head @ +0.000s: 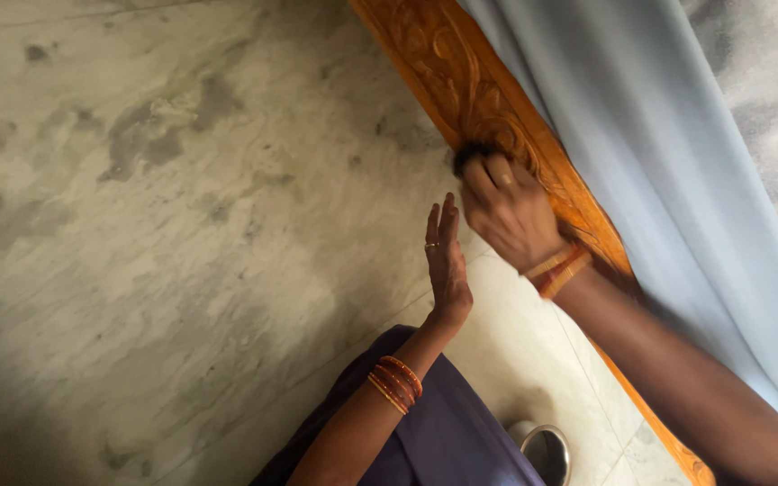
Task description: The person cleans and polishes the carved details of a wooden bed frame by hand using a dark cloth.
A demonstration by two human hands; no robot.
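Right hand (508,211): fingers curled tight on a small dark brush or cloth (472,157), pressed to the carved wooden board (461,81).
Left hand (446,261): open, fingers straight and together, edge-on, just beside the right hand, holding nothing.
Board: orange-brown, scrollwork relief, running diagonally from top centre to lower right.
Blue sheet (659,153): drapes along the board's right edge.
Open room: grey marble floor (164,225) spreads left of the board.
Steel vessel (547,450): on the floor at bottom, near purple garment (443,432).

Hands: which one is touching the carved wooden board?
The right hand. Its fingers press something small and dark, maybe a brush, against the carved orange-brown board. The left hand is held flat and open beside it, touching nothing.
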